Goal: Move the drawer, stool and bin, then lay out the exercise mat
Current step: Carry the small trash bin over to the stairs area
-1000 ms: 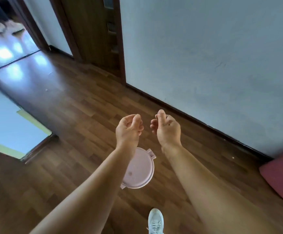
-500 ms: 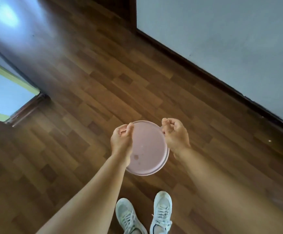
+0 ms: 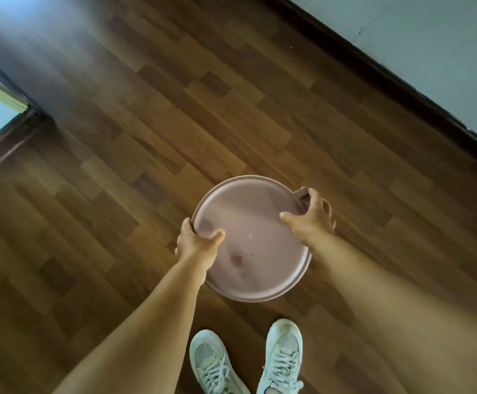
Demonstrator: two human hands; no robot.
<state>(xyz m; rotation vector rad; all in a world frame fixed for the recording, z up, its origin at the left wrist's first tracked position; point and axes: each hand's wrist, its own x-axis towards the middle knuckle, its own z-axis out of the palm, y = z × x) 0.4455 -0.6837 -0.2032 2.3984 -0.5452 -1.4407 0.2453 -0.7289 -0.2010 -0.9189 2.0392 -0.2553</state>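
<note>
A round pale pink bin (image 3: pixel 253 223) with a closed lid stands on the wooden floor just in front of my feet. My left hand (image 3: pixel 196 241) grips the lid's left rim, thumb on top and fingers curled under the edge. My right hand (image 3: pixel 309 216) grips the right rim beside the small lid tab, thumb lying on the lid. The bin's body is hidden under the lid. The drawer, stool and exercise mat are out of view.
My white sneakers (image 3: pixel 246 359) stand just behind the bin. A pale wall with a dark skirting board (image 3: pixel 388 75) runs diagonally at the upper right. A wall corner with a dark base (image 3: pixel 13 129) juts in at the left.
I have bent down toward the bin. Both hands dropped from curled and empty above the lid to gripping its rim on either side. The doorway and pink object have left the view.
</note>
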